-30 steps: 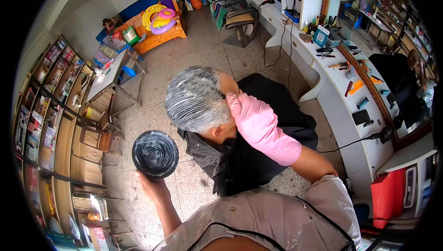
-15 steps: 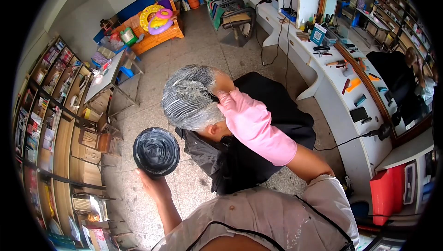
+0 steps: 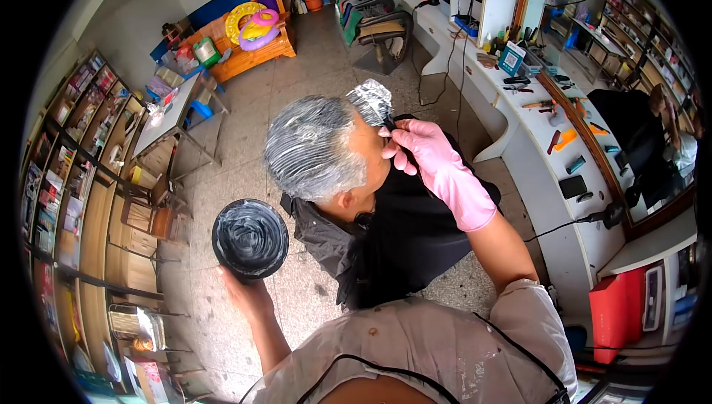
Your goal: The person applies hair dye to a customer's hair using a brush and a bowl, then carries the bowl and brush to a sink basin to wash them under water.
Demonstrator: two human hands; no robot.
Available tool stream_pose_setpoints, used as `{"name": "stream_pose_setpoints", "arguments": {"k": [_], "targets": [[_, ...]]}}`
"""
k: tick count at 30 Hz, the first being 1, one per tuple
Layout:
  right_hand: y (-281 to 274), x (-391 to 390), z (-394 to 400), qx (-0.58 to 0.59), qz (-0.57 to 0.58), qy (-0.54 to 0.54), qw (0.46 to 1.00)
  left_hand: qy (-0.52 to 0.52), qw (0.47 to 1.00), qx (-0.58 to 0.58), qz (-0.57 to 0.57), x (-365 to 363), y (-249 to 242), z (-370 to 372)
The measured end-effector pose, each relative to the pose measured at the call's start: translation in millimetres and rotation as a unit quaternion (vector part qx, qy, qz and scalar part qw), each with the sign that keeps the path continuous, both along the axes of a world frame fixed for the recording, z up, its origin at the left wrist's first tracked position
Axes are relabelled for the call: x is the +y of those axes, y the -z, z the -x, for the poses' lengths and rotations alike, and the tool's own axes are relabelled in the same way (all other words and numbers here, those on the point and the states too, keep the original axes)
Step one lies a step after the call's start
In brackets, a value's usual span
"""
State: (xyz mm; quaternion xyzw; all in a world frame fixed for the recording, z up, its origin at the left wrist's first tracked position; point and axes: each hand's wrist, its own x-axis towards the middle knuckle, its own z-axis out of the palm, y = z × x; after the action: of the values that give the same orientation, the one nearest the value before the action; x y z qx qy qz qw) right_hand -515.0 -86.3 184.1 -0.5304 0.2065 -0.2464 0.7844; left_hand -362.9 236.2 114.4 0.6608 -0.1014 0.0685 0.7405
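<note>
My left hand (image 3: 248, 296) is bare and holds a black bowl (image 3: 251, 239) from below, with whitish cream smeared inside it. A pink glove covers my right hand (image 3: 415, 148), whose fingers are closed on the dark handle of a brush. The brush's head (image 3: 371, 101) is coated in white cream and stands just beyond the seated person's forehead. That person's grey hair (image 3: 310, 148) is covered in whitish cream with combed lines. A black cape (image 3: 415, 233) drapes over the person's shoulders and lap.
To the right runs a white counter (image 3: 504, 100) with tools, cords and a mirror. An empty salon chair (image 3: 382, 33) stands ahead. Shelves (image 3: 96, 218), a table (image 3: 169, 118) and chairs line the left, with a wooden bench (image 3: 252, 48) at the back.
My right hand has moved off the hair to the front of the face, turning so that the creamy brush now shows. The bowl has hardly moved.
</note>
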Motion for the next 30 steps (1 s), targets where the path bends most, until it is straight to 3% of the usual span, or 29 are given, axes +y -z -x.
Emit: {"name": "stream_pose_setpoints", "arguments": {"k": [5, 7, 9, 10, 13, 15, 17, 19, 21, 22, 23, 24, 25, 27, 29, 30], "targets": [[-21, 21, -18, -0.027, 0.009, -0.077, 0.997, 0.012, 1.000, 0.004, -0.001, 0, -4, 3], [-30, 40, -24, 0.031, 0.086, -0.070, 0.993, 0.018, 1.000, 0.008, -0.001, 0, -6, 6], [-15, 54, -38, -0.006, 0.101, -0.041, 0.994, 0.021, 1.000, 0.011, 0.000, -3, -9, 5], [-10, 59, -42, -0.007, 0.485, 0.111, 0.867, 0.019, 1.000, 0.005, -0.005, -2, -8, 5], [-3, 83, -25, 0.114, 0.690, 0.183, 0.691, 0.011, 1.000, 0.000, -0.010, -2, -7, 7], [0, 75, -17, 0.077, 0.691, 0.179, 0.696, 0.004, 1.000, 0.001, -0.011, 0, -1, -1], [-4, 54, -10, 0.076, 0.628, 0.193, 0.750, 0.025, 0.998, -0.056, 0.033, 13, 20, -14], [2, 17, -16, 0.014, 0.492, 0.196, 0.848, 0.027, 0.996, -0.063, 0.048, 18, 26, -17], [-5, -5, -15, 0.089, 0.570, 0.237, 0.782, 0.022, 0.997, -0.052, 0.049, 14, 18, -11], [-8, -12, -22, 0.051, 0.466, 0.192, 0.862, 0.039, 0.989, 0.020, 0.141, 4, 0, -6], [-9, -14, -25, 0.051, 0.467, 0.192, 0.862, 0.054, 0.967, 0.090, 0.231, 1, -9, 0], [-12, -13, -27, 0.097, 0.558, 0.192, 0.801, 0.053, 0.967, 0.089, 0.232, 2, -4, -2], [-15, -10, -29, 0.141, 0.642, 0.189, 0.730, 0.035, 0.987, 0.038, 0.152, 4, 3, -3], [-21, 11, -32, 0.195, 0.680, 0.162, 0.688, 0.015, 0.997, -0.013, 0.071, 6, 8, -4], [-44, 40, -24, 0.239, 0.564, 0.114, 0.782, 0.004, 0.997, -0.022, 0.075, 3, 6, -4], [-42, 44, -22, 0.239, 0.565, 0.114, 0.781, 0.001, 0.997, -0.025, 0.076, 2, 5, -5]]}}
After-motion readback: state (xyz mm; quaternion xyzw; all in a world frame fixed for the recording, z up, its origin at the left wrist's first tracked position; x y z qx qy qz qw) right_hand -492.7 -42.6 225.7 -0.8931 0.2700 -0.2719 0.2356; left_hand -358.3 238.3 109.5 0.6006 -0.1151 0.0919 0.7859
